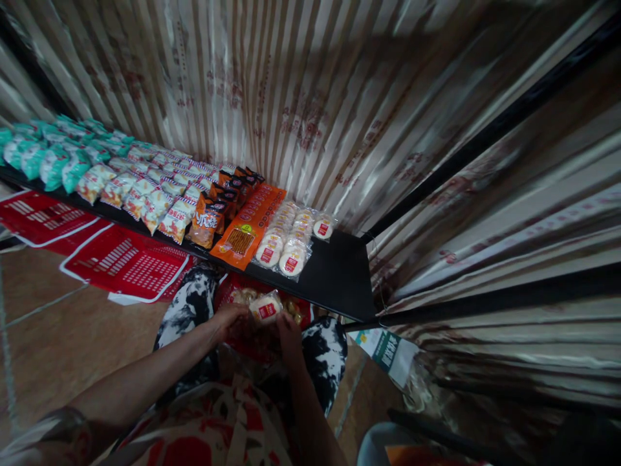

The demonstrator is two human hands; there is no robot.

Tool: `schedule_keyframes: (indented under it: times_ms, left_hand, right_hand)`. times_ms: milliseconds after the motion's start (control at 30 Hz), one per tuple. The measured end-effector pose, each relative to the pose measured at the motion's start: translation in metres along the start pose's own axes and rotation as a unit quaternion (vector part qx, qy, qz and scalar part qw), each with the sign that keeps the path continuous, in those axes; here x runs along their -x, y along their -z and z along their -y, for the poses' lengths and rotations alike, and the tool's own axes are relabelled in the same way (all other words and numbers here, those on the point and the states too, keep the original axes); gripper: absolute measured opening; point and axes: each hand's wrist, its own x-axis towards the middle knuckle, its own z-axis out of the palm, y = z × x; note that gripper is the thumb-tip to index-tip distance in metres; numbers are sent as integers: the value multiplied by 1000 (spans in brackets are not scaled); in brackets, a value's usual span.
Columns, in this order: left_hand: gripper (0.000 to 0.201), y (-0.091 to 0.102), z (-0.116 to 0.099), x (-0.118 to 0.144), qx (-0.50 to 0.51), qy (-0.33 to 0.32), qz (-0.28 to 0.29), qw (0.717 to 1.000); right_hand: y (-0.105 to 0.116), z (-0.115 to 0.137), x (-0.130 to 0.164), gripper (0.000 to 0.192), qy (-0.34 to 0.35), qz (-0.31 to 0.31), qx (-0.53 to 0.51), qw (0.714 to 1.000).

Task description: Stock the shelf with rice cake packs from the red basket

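Below the shelf, both hands' grip on the packet half hides it.

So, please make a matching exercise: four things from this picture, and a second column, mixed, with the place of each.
Things:
1. white round packet
2. teal packets
3. orange flat packet
4. red baskets

Places:
A. far left end of the black shelf
B. on the floor under the shelf
C. between left hand and right hand
D. on the shelf, beside the round cakes

Pairs: 1-C, 2-A, 3-D, 4-B
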Motion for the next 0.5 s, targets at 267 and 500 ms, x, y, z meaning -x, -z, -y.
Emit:
schedule_keyframes:
  times_ms: [267, 500]
  left_hand:
    - [24, -3, 10, 7, 24, -34, 50, 998]
    - [32, -4, 18, 6, 28, -69, 82, 994]
  right_hand:
    - [-9, 15, 16, 37, -69, -21, -169, 983]
    - [-19, 22, 29, 36, -96, -62, -225, 968]
